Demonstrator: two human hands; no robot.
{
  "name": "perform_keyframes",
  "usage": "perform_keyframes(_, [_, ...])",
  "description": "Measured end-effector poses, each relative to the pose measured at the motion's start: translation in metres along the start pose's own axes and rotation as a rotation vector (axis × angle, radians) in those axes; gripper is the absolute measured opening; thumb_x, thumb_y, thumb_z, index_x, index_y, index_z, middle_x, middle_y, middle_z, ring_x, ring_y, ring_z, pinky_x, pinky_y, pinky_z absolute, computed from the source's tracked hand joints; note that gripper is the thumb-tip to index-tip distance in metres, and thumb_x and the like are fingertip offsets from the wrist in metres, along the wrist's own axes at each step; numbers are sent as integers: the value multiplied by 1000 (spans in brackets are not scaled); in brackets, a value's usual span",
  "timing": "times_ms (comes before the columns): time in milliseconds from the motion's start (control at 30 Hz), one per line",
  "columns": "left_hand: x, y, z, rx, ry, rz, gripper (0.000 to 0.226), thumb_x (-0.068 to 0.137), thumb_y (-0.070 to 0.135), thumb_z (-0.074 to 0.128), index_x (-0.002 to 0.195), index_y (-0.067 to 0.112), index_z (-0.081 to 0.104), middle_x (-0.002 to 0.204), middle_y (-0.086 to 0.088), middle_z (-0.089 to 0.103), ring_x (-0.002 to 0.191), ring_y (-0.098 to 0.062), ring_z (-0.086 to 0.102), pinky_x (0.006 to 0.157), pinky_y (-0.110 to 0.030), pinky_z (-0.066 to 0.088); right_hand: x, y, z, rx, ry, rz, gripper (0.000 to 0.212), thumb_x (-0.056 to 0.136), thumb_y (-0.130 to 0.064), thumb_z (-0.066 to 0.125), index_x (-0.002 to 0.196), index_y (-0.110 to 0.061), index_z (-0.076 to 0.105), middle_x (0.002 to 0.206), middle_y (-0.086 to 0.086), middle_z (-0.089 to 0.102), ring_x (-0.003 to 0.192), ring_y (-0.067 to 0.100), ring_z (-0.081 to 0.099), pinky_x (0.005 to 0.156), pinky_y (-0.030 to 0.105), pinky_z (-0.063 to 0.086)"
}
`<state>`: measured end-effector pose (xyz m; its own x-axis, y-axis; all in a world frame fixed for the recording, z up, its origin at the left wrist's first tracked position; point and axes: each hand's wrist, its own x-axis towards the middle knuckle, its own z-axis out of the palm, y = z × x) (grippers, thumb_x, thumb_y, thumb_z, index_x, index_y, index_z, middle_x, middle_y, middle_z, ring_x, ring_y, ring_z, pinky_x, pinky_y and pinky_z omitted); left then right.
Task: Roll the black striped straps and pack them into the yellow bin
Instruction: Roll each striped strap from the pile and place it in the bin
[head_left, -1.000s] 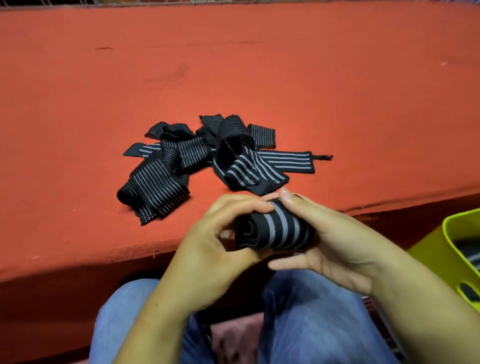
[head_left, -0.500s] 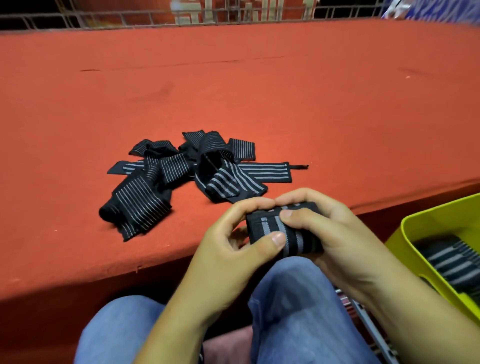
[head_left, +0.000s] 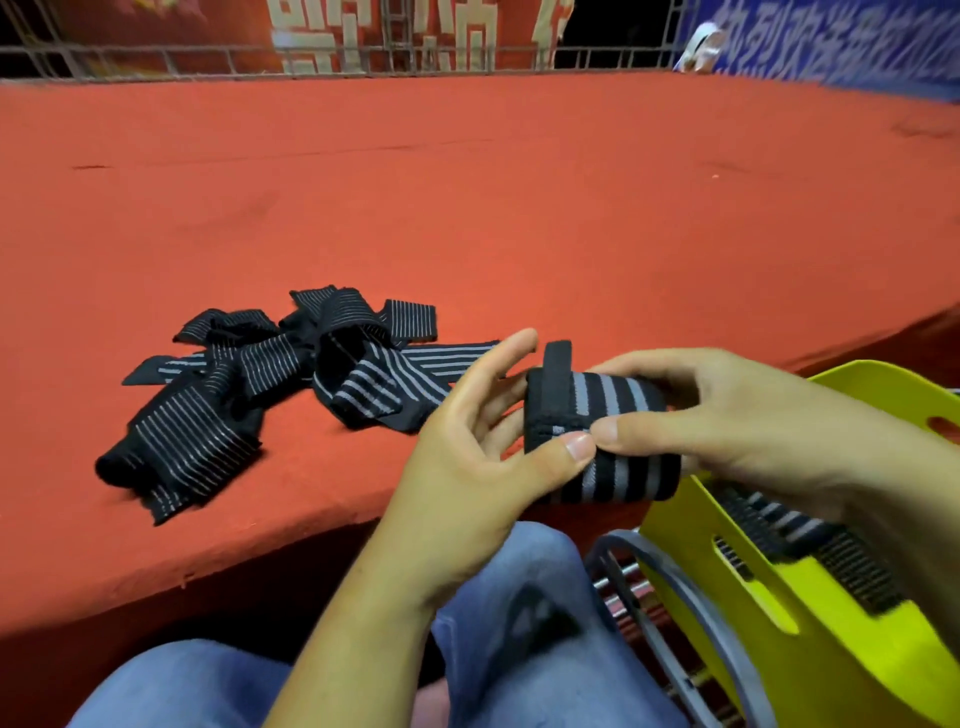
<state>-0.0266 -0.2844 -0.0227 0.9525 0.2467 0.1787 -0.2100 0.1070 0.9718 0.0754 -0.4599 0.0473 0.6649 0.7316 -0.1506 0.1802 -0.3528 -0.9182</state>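
A rolled black strap with grey stripes (head_left: 602, 441) is held in the air over the table's front edge, just left of the yellow bin (head_left: 810, 613). My right hand (head_left: 737, 431) grips the roll from the right, fingers curled over its top. My left hand (head_left: 467, 457) presses its thumb on the roll's front while its fingers spread loosely behind. A small black loop sticks up from the roll's top. Rolled straps (head_left: 789, 525) lie inside the bin. A heap of unrolled striped straps (head_left: 270, 384) lies on the red table (head_left: 571, 218).
My knees in blue jeans (head_left: 519, 623) are below the table edge. A grey wire frame (head_left: 654, 613) sits under the bin. Metal railing (head_left: 363, 57) and banners run along the table's far side.
Both hands have carried the roll to the right and up, toward the yellow bin. My left fingers have loosened off the roll, leaving the thumb on it. The view swung right.
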Motion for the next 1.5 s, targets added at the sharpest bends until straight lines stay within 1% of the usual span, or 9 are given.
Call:
perform_keyframes(200, [28,-8,41,-55,-141,-179,62,90,11,78,144,24,51,132,-4,70,119,-16,69,101,-36,54,-25,7,-46,-255,33,-99,81,78,-28,85,144,-55,47,102,-11,76,90,8,76,76,21,59])
perform_keyframes(367, [44,-4,79,0,-216,-225,49,92,17,75,137,23,56,114,-1,78,102,-11,76,72,-15,56,-48,27,-76,-471,43,-174,82,82,-40,78,150,-59,36,124,-48,58,115,-17,60,89,2,43])
perform_keyframes(533, [61,-4,117,-3,-237,-305,43,91,18,77,131,17,62,105,-9,80,100,-23,77,89,-38,62,-65,47,-111,-639,54,-122,74,75,-76,67,144,-66,42,140,-32,50,132,-16,46,106,9,39])
perform_keyframes(600, [65,-6,131,-10,-252,-338,45,90,17,78,132,17,60,105,-10,80,98,-22,77,86,-35,63,-72,51,-125,-800,89,-90,82,71,-90,59,146,-61,44,144,-27,42,135,-13,42,110,16,38])
perform_keyframes(700, [67,-7,147,57,-274,-357,47,89,18,80,131,22,60,105,-7,80,94,-18,78,69,-22,61,-80,52,-133,-910,116,-108,90,66,-88,63,144,-45,53,133,-30,57,121,-9,55,102,22,48])
perform_keyframes(867, [74,-13,167,212,-287,-441,48,83,31,85,126,22,65,107,-9,79,102,-29,76,91,-40,62,-81,66,-129,-1005,53,-35,75,65,-77,77,125,-37,56,108,-18,65,98,4,62,84,28,53])
perform_keyframes(1067, [79,-8,178,196,-384,-568,48,95,45,69,121,4,71,112,-15,77,107,-31,74,88,-33,63,-71,84,-127,-627,127,136,32,70,-41,79,93,-25,62,68,-14,62,57,3,53,55,21,46])
perform_keyframes(1267, [79,-15,177,172,-379,-565,42,94,33,74,127,8,65,113,-15,77,96,-25,77,94,-36,61,-67,105,-137,-118,29,258,16,85,-15,78,97,-11,69,80,5,64,73,20,62,68,36,51])
perform_keyframes(1500, [85,-38,186,215,-376,-589,59,81,8,78,135,21,58,115,-15,75,95,-27,77,92,-41,62,-67,116,-142,-310,-95,273,46,83,-44,83,116,-19,62,107,15,69,90,12,66,87,44,57])
